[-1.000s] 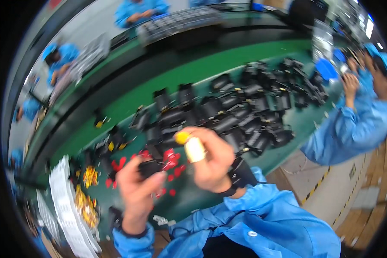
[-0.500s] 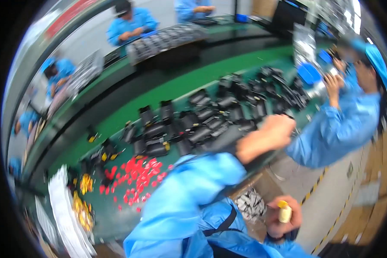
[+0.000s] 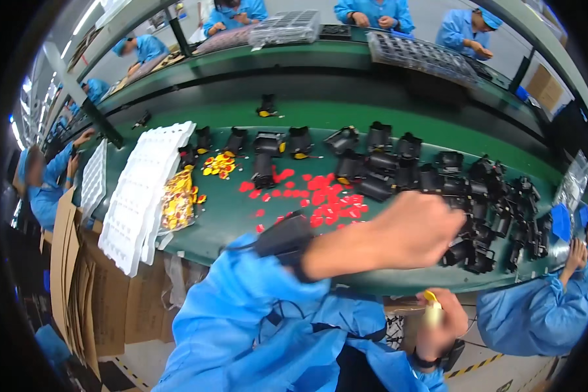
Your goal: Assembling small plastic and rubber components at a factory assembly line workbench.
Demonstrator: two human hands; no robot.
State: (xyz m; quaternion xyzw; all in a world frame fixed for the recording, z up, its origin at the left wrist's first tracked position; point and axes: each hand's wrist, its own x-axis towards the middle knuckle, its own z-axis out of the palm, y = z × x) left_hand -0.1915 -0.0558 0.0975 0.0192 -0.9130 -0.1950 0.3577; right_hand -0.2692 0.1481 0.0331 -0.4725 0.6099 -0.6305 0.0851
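My left hand (image 3: pixel 405 234) is stretched across to the right, above the near edge of the green bench and in front of the black plastic housings (image 3: pixel 376 187). Its fingers are curled under in a fist-like shape; the back of the hand hides whatever they may hold. Lower right, my right hand (image 3: pixel 449 330) is closed around a small pale-yellow cylinder-like piece (image 3: pixel 432 315) with a bright yellow round tab (image 3: pixel 430 296) at its top. That piece is blurred. Red small discs (image 3: pixel 323 196) lie scattered on the bench beyond my left forearm.
White moulded trays (image 3: pixel 144 189) stand at the left beside a clear bag of yellow-and-red parts (image 3: pixel 178 201). Loose yellow parts (image 3: pixel 219 165) lie behind it. A co-worker's blue sleeve (image 3: pixel 536 307) is close at the right. Cardboard sheets (image 3: pixel 68 261) stand lower left.
The view has swung left, bringing the white trays and bag further into the picture. My left hand still looks curled; my right hand keeps the pale-yellow piece.
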